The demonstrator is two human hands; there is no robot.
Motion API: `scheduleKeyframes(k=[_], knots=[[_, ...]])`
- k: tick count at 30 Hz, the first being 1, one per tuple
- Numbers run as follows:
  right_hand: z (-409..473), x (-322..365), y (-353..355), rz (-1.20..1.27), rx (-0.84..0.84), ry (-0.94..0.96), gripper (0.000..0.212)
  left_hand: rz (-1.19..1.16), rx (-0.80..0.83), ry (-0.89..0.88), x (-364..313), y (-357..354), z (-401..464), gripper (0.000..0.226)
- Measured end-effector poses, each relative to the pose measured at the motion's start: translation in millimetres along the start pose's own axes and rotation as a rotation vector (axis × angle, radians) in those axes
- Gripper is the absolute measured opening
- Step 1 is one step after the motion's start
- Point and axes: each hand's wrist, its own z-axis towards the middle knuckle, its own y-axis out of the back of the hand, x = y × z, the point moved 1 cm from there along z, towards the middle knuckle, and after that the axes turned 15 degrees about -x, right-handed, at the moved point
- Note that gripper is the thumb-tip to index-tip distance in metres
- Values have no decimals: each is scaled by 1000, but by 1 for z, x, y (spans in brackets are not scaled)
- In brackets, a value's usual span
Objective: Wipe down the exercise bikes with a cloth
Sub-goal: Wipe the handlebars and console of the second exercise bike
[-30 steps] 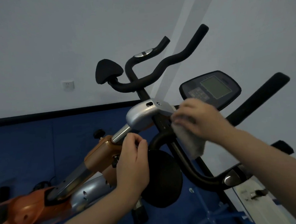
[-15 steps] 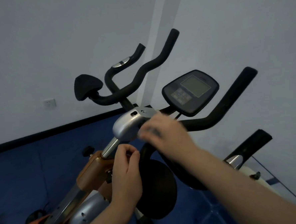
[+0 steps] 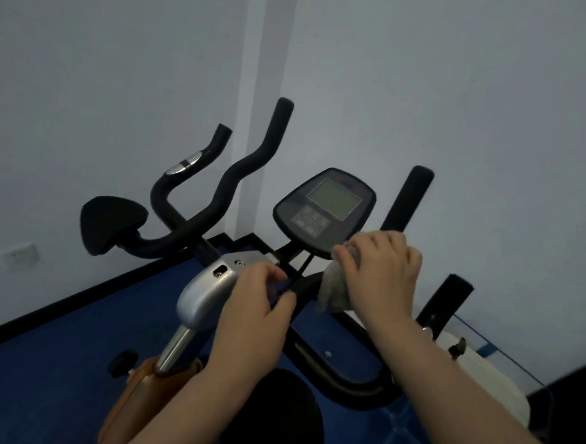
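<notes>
A dark blue floor [image 3: 53, 367] runs back to pale walls, edged by a black skirting strip [image 3: 83, 296]. Standing on it is an exercise bike [image 3: 200, 296] with an orange and silver frame. Just to its right stands a white machine [image 3: 482, 375], with a low clear panel [image 3: 498, 346] beside it.

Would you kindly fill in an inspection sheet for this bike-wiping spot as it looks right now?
Surface: blue floor, bare where visible.
Job's things: grey crumpled cloth pressed on the black curved handlebar; dark oval display console just above it.
Clutter: nothing seen.
Hands: right hand grips the cloth; left hand grips the handlebar beside the silver stem cover.
Cables: thin black lead under the console.
Surroundings: pale walls, white wall socket, second black handlebar behind.
</notes>
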Motion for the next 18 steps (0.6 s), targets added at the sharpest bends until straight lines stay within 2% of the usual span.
scheduleKeyframes(k=[2,4,8,11,14,15,18], knots=[[-14,7,0,-43,-12,-3,43,81,28,4,5,-2,0,17],[-18,10,-1,-77,-30,-15,47,115,33,-5,6,-1,1,14],[-19,28,-5,-67,-14,-49,18,119,92,-6,1,-1,1,11],[-39,52,0,93,-51,-102,9,-16,97,56,2,2,0,16],[-58,59,11,305,41,153,12,-213,31,76,2,9,-2,28],[-52,52,13,353,65,157,13,-237,4,69,3,11,-1,30],[-24,28,18,357,-24,-205,13,-280,31,121,7,9,-1,30]])
